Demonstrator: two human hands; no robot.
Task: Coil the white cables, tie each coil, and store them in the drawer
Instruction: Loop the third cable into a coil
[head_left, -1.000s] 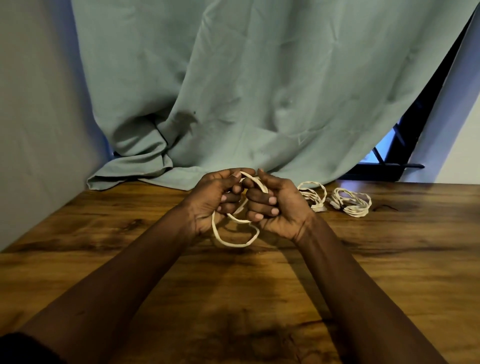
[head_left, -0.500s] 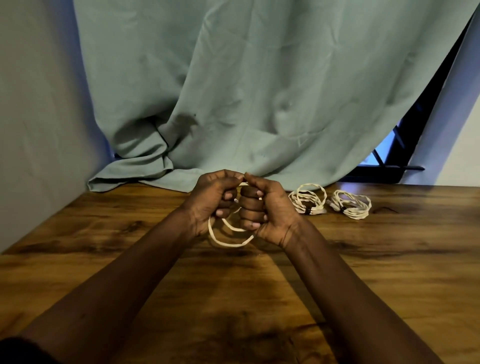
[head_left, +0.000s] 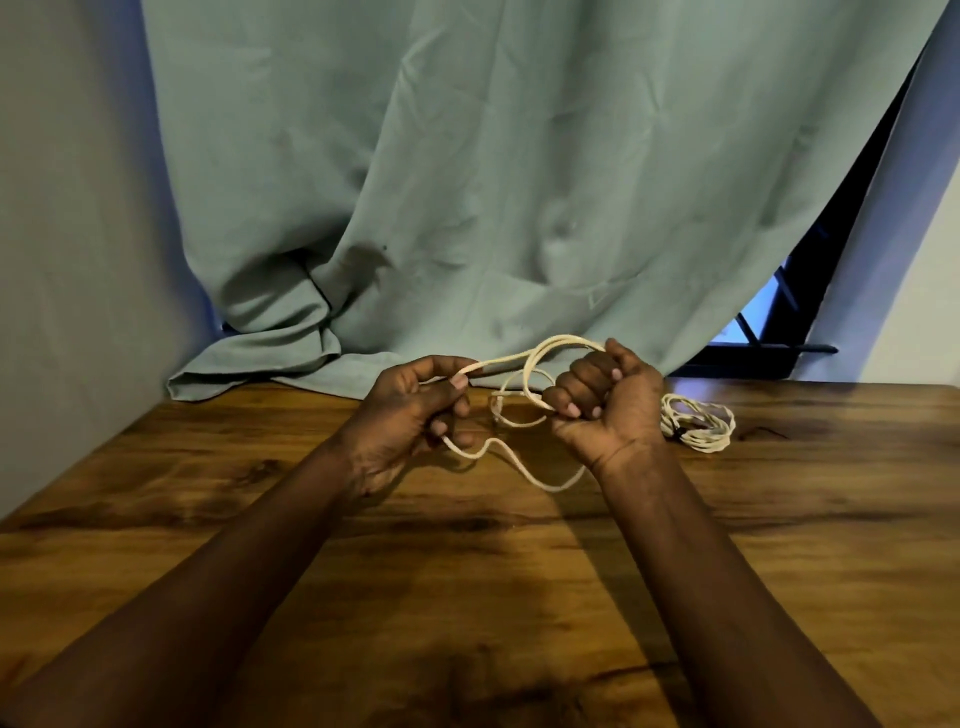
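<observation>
Both my hands hold one white cable (head_left: 530, 364) above the wooden table (head_left: 467, 597). My left hand (head_left: 410, 410) pinches a strand between thumb and fingers. My right hand (head_left: 608, 400) is a fist closed around looped strands. Loops arch between the hands, and a slack strand sags down to the tabletop below them. A finished white coil (head_left: 698, 421) with a dark tie lies on the table just right of my right hand, which partly hides it. No drawer is in view.
A teal curtain (head_left: 493, 182) hangs behind the table and bunches on its far left corner. A dark window frame (head_left: 779, 353) shows at the back right. A small dark tie (head_left: 763, 431) lies on the table beyond the coil.
My hands were pressed together over the cable; now they have drawn apart, and the loops are stretched out between them. My right hand now covers one of the two coils behind it.
</observation>
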